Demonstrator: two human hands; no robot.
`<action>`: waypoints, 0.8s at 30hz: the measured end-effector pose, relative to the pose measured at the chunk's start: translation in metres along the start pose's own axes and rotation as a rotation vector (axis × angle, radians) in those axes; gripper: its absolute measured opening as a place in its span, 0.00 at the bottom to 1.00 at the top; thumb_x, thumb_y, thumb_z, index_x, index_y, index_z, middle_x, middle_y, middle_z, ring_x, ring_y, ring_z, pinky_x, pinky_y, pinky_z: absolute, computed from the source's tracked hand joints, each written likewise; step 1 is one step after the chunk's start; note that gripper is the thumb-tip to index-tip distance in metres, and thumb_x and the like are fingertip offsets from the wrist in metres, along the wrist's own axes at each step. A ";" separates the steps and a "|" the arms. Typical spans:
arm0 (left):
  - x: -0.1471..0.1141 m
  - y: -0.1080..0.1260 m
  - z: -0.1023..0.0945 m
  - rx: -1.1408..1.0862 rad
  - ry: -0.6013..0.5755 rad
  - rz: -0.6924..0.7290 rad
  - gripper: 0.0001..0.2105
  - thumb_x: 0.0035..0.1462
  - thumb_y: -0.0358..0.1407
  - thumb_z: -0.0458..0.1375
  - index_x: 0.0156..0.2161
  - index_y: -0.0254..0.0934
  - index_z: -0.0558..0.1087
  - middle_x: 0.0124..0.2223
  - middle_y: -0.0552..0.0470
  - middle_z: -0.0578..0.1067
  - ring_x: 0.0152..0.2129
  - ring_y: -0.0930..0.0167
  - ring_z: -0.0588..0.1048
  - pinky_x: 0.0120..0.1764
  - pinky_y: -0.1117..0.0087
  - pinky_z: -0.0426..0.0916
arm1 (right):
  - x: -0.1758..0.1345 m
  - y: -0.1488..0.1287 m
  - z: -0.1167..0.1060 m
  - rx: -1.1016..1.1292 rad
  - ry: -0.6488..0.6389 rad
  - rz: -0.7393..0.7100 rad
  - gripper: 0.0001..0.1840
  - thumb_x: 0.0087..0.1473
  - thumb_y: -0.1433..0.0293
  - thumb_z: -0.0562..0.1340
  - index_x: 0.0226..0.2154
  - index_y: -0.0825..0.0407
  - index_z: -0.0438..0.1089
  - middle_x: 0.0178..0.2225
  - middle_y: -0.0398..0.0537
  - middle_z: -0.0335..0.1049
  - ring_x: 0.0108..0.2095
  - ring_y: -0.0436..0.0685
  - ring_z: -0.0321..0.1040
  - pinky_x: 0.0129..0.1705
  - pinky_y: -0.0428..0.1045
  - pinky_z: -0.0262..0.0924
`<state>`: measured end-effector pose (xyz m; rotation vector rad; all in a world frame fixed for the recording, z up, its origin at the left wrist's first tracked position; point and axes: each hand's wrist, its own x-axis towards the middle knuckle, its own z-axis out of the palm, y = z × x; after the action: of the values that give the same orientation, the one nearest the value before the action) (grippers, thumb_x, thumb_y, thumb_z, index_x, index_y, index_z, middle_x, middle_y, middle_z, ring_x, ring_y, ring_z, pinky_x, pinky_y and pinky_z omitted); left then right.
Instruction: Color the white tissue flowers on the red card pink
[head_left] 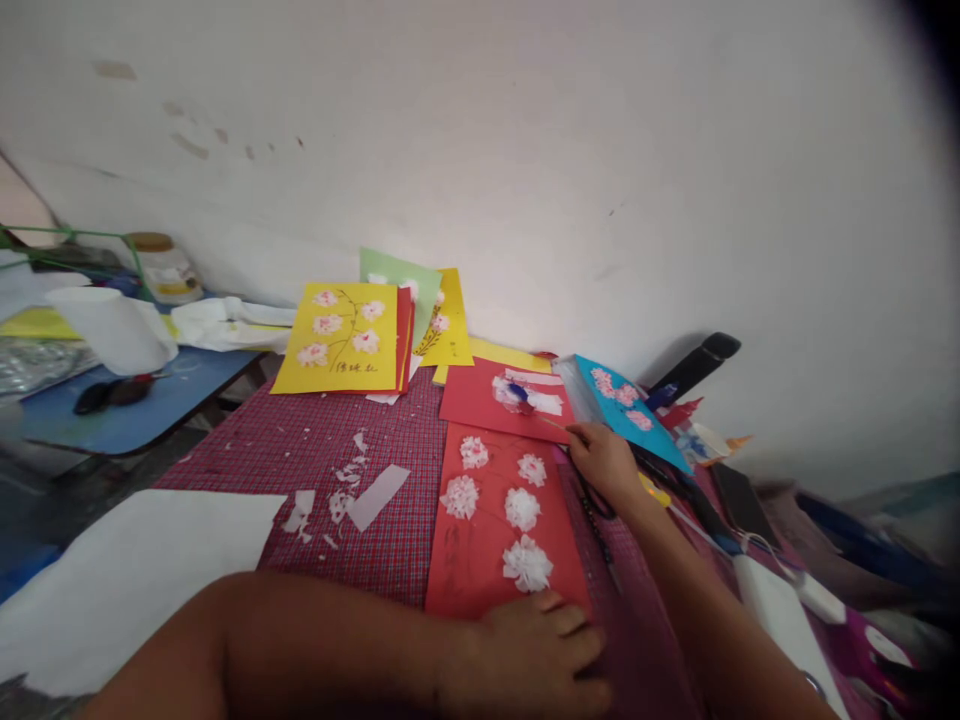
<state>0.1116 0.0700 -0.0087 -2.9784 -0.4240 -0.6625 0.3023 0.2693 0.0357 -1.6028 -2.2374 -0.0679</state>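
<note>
My left hand (529, 655) lies with its fingers apart over the bottom edge of a red card (487, 530). White paper flowers (523, 508), some tinged pink, and faint dark writing are on this card. My right hand (606, 462) is closed at the card's upper right corner on what looks like scissors (596, 500); a dark handle loop shows below the palm and a thin tip points left. Just beyond the fingertips is a second red sheet (476, 395) bearing white paper strips (546, 402), a pinkish flower and a small dark blue object (518, 392).
White paper scraps (341, 500) and a large white sheet (150, 570) lie left. Yellow flower cards (345, 375) lean near the wall. A blue card (664, 430), a dark beaded pen (600, 545) and a white box (780, 620) are right. A tissue roll (112, 330) stands on a blue stool (180, 385).
</note>
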 end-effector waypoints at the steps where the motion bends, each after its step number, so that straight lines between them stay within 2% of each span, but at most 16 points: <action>1: 0.000 0.000 -0.002 -0.007 -0.006 -0.006 0.13 0.70 0.41 0.52 0.50 0.41 0.76 0.50 0.45 0.75 0.46 0.63 0.75 0.44 0.63 0.68 | -0.007 -0.001 -0.003 0.023 0.014 -0.011 0.17 0.62 0.70 0.56 0.43 0.53 0.81 0.44 0.56 0.83 0.46 0.63 0.79 0.50 0.54 0.69; 5: 0.001 0.000 -0.008 -0.021 -0.024 -0.011 0.12 0.69 0.40 0.53 0.49 0.39 0.76 0.48 0.45 0.74 0.46 0.62 0.75 0.44 0.62 0.68 | -0.053 -0.021 -0.014 0.249 0.108 -0.096 0.14 0.64 0.67 0.58 0.43 0.50 0.80 0.40 0.51 0.83 0.41 0.61 0.79 0.47 0.54 0.71; 8: 0.001 0.000 -0.010 -0.035 -0.028 0.002 0.14 0.67 0.41 0.54 0.51 0.38 0.76 0.51 0.43 0.74 0.47 0.61 0.75 0.46 0.62 0.68 | -0.096 -0.052 -0.018 0.413 0.092 -0.172 0.12 0.66 0.69 0.59 0.45 0.48 0.78 0.40 0.50 0.81 0.41 0.59 0.78 0.44 0.51 0.72; 11: 0.000 0.001 -0.005 -0.066 -0.029 0.008 0.15 0.65 0.39 0.54 0.52 0.36 0.75 0.54 0.42 0.74 0.52 0.59 0.73 0.51 0.60 0.67 | -0.125 -0.079 -0.017 0.498 0.053 -0.254 0.12 0.66 0.72 0.59 0.47 0.47 0.77 0.40 0.49 0.80 0.39 0.58 0.78 0.42 0.50 0.73; 17: 0.001 0.003 0.009 -0.132 -0.075 0.022 0.19 0.61 0.37 0.56 0.55 0.32 0.73 0.57 0.41 0.75 0.51 0.60 0.73 0.50 0.59 0.70 | -0.129 -0.095 -0.010 0.545 0.017 -0.386 0.16 0.65 0.76 0.58 0.50 0.47 0.76 0.39 0.50 0.78 0.38 0.58 0.77 0.42 0.53 0.75; 20: 0.001 0.002 0.008 -0.137 -0.079 0.024 0.20 0.62 0.37 0.55 0.57 0.32 0.72 0.56 0.42 0.75 0.50 0.62 0.74 0.50 0.60 0.70 | -0.126 -0.095 -0.008 0.540 0.000 -0.399 0.16 0.65 0.77 0.57 0.50 0.48 0.75 0.39 0.51 0.78 0.38 0.58 0.77 0.41 0.53 0.74; 24: 0.002 0.002 0.001 -0.118 -0.082 0.022 0.21 0.63 0.37 0.54 0.59 0.31 0.70 0.57 0.42 0.75 0.52 0.61 0.73 0.56 0.60 0.68 | -0.127 -0.093 -0.009 0.522 0.015 -0.376 0.16 0.66 0.77 0.57 0.50 0.47 0.75 0.40 0.51 0.78 0.40 0.58 0.77 0.43 0.53 0.75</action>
<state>0.1140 0.0690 -0.0093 -3.1259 -0.3695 -0.5855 0.2538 0.1208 0.0184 -0.9010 -2.2662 0.3709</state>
